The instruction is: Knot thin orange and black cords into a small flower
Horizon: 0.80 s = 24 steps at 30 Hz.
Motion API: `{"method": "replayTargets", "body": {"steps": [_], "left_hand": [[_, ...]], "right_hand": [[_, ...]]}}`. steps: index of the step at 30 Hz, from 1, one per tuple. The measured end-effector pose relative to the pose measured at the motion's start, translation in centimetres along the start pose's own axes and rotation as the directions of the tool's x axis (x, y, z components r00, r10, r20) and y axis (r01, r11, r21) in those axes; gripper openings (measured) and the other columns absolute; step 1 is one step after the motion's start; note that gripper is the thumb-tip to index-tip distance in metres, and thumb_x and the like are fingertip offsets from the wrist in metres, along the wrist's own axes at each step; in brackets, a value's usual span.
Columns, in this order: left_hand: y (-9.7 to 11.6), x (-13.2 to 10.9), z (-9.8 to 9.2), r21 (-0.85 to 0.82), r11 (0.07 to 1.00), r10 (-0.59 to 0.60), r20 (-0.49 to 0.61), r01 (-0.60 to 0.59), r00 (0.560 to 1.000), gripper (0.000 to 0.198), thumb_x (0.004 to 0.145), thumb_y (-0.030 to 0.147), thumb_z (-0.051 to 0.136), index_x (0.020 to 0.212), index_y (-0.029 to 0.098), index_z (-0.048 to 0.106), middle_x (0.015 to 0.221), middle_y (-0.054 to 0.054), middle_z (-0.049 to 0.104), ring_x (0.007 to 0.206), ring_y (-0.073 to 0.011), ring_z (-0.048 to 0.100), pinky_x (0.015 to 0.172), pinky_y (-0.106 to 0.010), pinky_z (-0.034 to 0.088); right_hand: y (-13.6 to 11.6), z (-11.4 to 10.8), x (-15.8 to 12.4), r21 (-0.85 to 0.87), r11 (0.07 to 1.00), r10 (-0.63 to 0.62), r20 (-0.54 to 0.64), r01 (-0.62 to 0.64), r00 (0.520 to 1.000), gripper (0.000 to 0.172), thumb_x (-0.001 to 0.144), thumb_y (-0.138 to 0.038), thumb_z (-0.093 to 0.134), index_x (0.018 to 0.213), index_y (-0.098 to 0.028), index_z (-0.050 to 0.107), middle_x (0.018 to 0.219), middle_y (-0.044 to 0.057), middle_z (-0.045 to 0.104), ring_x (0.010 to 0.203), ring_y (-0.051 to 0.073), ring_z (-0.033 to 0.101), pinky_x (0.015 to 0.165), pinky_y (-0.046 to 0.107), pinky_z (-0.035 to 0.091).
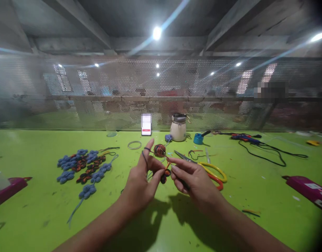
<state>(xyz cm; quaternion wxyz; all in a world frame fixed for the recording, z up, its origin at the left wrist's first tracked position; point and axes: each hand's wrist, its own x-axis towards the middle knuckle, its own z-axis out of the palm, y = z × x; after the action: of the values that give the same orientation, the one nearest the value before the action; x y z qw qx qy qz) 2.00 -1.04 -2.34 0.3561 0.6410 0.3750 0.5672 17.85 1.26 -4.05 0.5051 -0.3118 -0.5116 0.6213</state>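
One knot (165,173) between left hand (139,187), right hand (195,181)

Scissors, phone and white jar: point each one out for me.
scissors (187,158), head view, on the blades.
phone (146,124), head view, on its screen.
white jar (178,131), head view, on its body.

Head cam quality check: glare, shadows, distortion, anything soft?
Head view: the ceiling lamp flares into long streaks; the left hand and right hand, pinching the knotted cord piece, are sharp and cast hard shadows toward the camera on the green table; the mesh screen and everything behind it look hazy; wide-angle bowing, dark vignette at the right corners, one pixelated patch upper right.
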Motion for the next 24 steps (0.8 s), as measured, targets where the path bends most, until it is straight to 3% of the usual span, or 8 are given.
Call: {"method": "replayTargets", "body": {"steps": [3, 8, 12, 18, 24], "left_hand": [[-0.1, 0.7, -0.2, -0.274, 0.942, -0.197, 0.006, 0.191, 0.980, 0.093, 0.068, 0.015, 0.072, 0.142, 0.015, 0.016, 0.070, 0.000, 0.064, 0.068, -0.0162, 0.059, 0.068, -0.029, 0.046], [-0.3, 1.4, -0.9, -0.543, 0.738, -0.395, 0.134, 0.401, 0.909, 0.086, 0.063, 0.005, 0.075, 0.135, 0.010, 0.028, 0.072, -0.003, 0.067, 0.064, -0.0132, 0.062, 0.061, -0.022, 0.046], [0.1, 1.2, -1.1, -0.547, 0.707, -0.422, 0.182, 0.448, 0.888, 0.082, 0.067, 0.002, 0.071, 0.135, 0.011, 0.027, 0.074, -0.003, 0.066, 0.063, -0.0116, 0.062, 0.060, -0.020, 0.046], [0.2, 1.0, -1.1, -0.510, 0.762, -0.357, 0.183, 0.399, 0.916, 0.099, 0.065, 0.002, 0.072, 0.142, 0.017, 0.012, 0.075, -0.003, 0.065, 0.062, -0.0126, 0.060, 0.057, -0.022, 0.044], [-0.9, 1.3, -0.9, -0.447, 0.793, -0.366, 0.193, 0.414, 0.910, 0.103, 0.062, 0.009, 0.077, 0.142, 0.014, 0.013, 0.070, -0.003, 0.064, 0.065, -0.0154, 0.059, 0.062, -0.027, 0.045]], "right_hand": [[-0.2, 0.1, -0.2, 0.022, 1.000, -0.021, -0.005, 0.021, 1.000, 0.033, 0.075, -0.028, 0.069, 0.105, -0.015, 0.066, 0.062, -0.003, 0.056, 0.041, 0.004, 0.042, 0.038, 0.018, 0.023], [-0.6, 0.2, -0.4, 0.005, 0.998, -0.068, 0.013, 0.068, 0.998, 0.028, 0.075, -0.028, 0.069, 0.100, -0.017, 0.068, 0.061, -0.003, 0.057, 0.039, 0.004, 0.043, 0.038, 0.018, 0.025], [-0.6, -0.1, -0.5, -0.036, 0.995, -0.095, 0.026, 0.095, 0.995, 0.025, 0.074, -0.027, 0.070, 0.097, -0.018, 0.069, 0.059, -0.002, 0.058, 0.038, 0.004, 0.043, 0.038, 0.019, 0.026], [-0.9, -0.5, -0.4, -0.054, 0.996, -0.064, 0.062, 0.068, 0.996, 0.023, 0.073, -0.028, 0.071, 0.093, -0.017, 0.070, 0.056, -0.002, 0.057, 0.038, 0.005, 0.043, 0.037, 0.019, 0.026], [-0.9, -0.2, -0.4, -0.049, 0.999, 0.006, 0.081, -0.002, 0.997, 0.024, 0.073, -0.032, 0.071, 0.091, -0.017, 0.067, 0.056, -0.003, 0.056, 0.039, 0.005, 0.042, 0.038, 0.018, 0.024]]}}
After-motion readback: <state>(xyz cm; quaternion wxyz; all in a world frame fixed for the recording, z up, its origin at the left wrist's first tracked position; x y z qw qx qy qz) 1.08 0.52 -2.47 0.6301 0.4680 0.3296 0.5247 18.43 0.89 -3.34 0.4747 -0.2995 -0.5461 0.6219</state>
